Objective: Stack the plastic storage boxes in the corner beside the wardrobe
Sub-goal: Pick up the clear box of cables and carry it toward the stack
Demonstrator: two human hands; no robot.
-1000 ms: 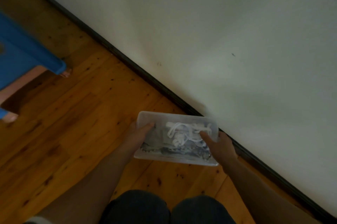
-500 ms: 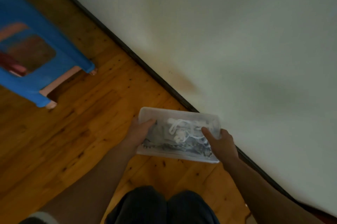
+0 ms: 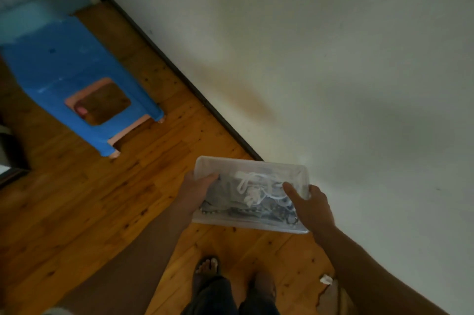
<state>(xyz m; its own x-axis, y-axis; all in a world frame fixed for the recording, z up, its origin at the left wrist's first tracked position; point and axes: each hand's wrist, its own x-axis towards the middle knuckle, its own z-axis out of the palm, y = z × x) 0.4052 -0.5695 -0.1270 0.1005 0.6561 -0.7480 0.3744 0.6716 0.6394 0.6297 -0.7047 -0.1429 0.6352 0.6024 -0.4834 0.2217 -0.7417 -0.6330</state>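
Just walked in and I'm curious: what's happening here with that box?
A person stands on a wooden floor beside a white wall, holding a clear plastic storage box in front of them. The left hand grips its left end and the right hand grips its right end. Inside lie a white cord and some greyish items. A blue stool stands to the left. No stack of boxes is in view.
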